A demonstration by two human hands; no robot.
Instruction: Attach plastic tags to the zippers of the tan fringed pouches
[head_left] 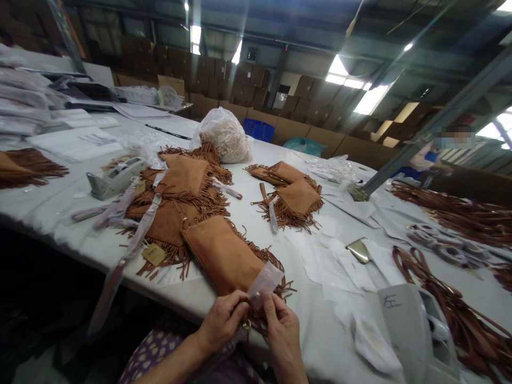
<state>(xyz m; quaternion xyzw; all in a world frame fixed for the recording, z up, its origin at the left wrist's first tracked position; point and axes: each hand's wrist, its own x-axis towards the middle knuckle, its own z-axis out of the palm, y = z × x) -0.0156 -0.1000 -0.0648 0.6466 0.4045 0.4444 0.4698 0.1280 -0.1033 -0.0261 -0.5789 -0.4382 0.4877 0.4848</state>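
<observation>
A brown suede fringed pouch (224, 253) lies at the table's front edge, just beyond both hands. My left hand (222, 322) is closed in a pinch on the pouch's brown strap, close to a gold metal clasp (246, 324). Between thumb and fingers, my right hand (283, 328) grips a small translucent plastic piece (267, 278), which stands up against the pouch's near end. The fingertips hide exactly where strap and plastic meet. Left of this pouch, more fringed pouches (180, 178) are piled, with a tan paper tag (154, 254) and a plastic-wrapped strap (132, 250) hanging over the edge.
Further fringed pouches (298, 196) lie mid-table. A tape dispenser (116, 178) stands at left, another (416, 330) at right near brown straps (448, 304) and tape rolls (444, 242). A stuffed plastic bag (224, 133) sits behind. A metal post (432, 120) rises at right; a person is beyond.
</observation>
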